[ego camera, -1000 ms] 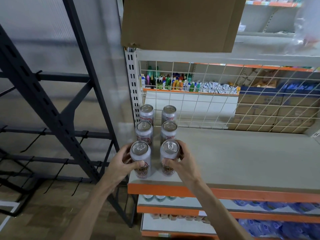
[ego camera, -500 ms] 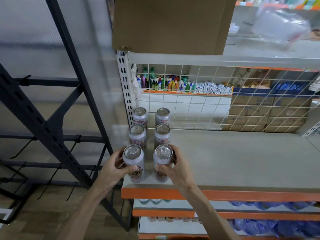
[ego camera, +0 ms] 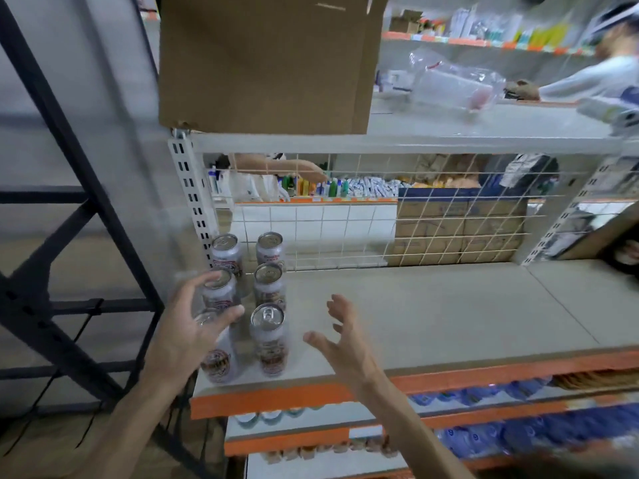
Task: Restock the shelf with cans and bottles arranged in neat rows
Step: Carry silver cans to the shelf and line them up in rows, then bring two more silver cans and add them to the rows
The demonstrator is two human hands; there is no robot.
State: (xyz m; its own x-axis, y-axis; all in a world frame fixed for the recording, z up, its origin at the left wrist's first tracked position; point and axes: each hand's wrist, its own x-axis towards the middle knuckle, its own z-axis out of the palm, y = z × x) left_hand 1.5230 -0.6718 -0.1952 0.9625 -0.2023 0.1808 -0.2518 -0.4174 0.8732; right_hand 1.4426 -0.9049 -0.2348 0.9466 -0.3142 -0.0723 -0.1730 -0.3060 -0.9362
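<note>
Left hand (ego camera: pixel 192 331) and right hand (ego camera: pixel 344 345) hover, fingers spread, near the front cans (ego camera: pixel 271 344).

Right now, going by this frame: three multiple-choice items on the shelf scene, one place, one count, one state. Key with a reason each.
1. Where on the grey shelf do the cans stand?
A) left end
B) middle
C) right end

2. How many cans stand there?
A) four
B) six
C) eight

3. The right hand is:
A) gripping a can
B) open, holding nothing
C) holding a bottle

Key:
1 A, they sit beside the left upright.
2 B, two rows of three.
3 B, fingers spread, clear of the nearest can.
</note>
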